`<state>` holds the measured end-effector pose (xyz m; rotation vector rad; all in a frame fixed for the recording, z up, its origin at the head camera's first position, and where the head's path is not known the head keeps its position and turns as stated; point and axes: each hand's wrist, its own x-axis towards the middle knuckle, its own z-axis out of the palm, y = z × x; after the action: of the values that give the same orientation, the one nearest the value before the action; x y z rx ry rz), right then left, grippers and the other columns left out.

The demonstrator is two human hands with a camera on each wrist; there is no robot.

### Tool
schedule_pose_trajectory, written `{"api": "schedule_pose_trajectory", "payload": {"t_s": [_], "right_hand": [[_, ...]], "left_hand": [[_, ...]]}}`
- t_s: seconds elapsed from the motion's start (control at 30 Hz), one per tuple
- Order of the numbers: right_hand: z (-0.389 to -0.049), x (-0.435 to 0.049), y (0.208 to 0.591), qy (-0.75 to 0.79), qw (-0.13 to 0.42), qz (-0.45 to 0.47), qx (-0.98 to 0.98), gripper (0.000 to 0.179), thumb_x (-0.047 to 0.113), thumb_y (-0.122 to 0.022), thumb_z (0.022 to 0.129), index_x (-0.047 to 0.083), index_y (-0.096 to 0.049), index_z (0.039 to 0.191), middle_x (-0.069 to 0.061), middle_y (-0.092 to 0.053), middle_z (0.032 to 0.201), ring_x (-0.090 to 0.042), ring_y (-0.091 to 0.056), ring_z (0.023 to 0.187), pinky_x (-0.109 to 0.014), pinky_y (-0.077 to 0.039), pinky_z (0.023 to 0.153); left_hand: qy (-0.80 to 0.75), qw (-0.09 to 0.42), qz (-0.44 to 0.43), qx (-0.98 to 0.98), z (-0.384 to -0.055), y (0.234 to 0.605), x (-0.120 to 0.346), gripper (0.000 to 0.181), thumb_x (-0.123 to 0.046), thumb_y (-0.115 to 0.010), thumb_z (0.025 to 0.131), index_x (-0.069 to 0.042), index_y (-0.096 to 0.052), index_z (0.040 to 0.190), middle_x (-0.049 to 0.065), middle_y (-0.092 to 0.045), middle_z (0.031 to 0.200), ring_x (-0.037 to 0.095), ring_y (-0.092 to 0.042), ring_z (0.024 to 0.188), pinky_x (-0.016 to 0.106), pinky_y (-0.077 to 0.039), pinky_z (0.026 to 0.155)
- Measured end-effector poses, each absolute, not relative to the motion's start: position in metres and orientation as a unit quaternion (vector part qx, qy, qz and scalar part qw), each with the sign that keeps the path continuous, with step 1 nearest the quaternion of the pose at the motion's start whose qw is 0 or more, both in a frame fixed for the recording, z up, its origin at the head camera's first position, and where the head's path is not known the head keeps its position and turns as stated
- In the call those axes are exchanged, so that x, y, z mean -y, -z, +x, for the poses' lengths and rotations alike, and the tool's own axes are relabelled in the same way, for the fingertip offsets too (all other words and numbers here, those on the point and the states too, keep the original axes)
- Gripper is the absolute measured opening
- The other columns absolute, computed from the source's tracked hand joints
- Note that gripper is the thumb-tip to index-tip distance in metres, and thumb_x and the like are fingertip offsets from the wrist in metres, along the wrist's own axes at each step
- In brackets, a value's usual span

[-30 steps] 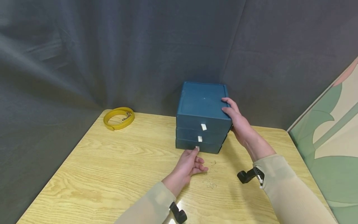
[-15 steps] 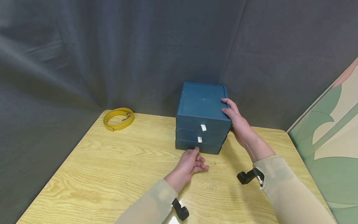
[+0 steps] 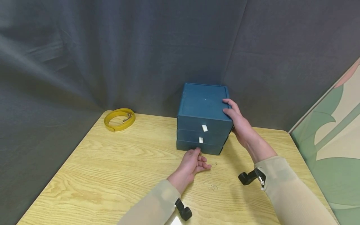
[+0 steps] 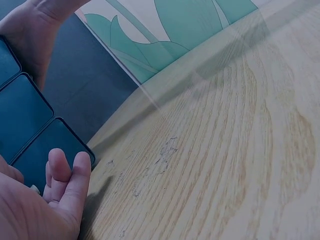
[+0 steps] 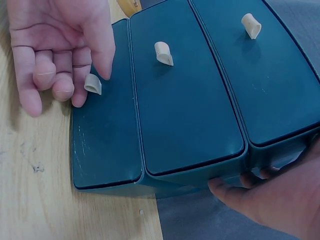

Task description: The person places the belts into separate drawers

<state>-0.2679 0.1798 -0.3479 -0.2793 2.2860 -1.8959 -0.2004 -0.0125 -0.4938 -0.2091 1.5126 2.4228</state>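
Note:
A dark blue desktop drawer unit [image 3: 205, 103] stands at the back of the table, its stacked drawers pushed in. Each drawer front has a small pale pull tab, such as the middle one [image 5: 163, 53]. My left hand [image 3: 191, 164] reaches palm up to the lowest drawer, thumb and index finger on either side of its pull tab [image 5: 93, 84]; the other fingers are loosely bent. My right hand [image 3: 239, 120] holds the unit's right side, fingers over the top edge. In the right wrist view, fingertips [image 5: 217, 186] press against the side wall.
A coiled yellow strap [image 3: 119, 119] with a metal clip lies at the table's back left corner. The wood-grain table [image 3: 107, 175] backs onto a dark grey curtain [image 3: 135, 56]. A panel with a leaf pattern [image 3: 334, 150] stands along the right side.
My left hand has shifted slightly right, and its thumb now covers the lowest pull tab in the head view. My right hand and the drawers have stayed put.

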Motion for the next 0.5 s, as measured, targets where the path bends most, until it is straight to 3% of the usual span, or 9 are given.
{"api": "schedule_pose_trajectory", "payload": {"t_s": [0.5], "right_hand": [[-0.2685,-0.179,0.3492,0.633,0.081,-0.098,-0.764,0.06,0.045,-0.038,0.118,0.041,-0.016,0.173,0.001,0.012,0.182,-0.037,-0.002,0.164,-0.067,-0.016,0.128]], "left_hand": [[-0.833,0.129,-0.075,-0.533,-0.2034,0.494,0.0116,0.028,-0.021,-0.045,0.121,0.003,-0.059,0.113,0.007,-0.061,0.086,0.014,-0.062,0.062,0.05,-0.067,0.088]]}}
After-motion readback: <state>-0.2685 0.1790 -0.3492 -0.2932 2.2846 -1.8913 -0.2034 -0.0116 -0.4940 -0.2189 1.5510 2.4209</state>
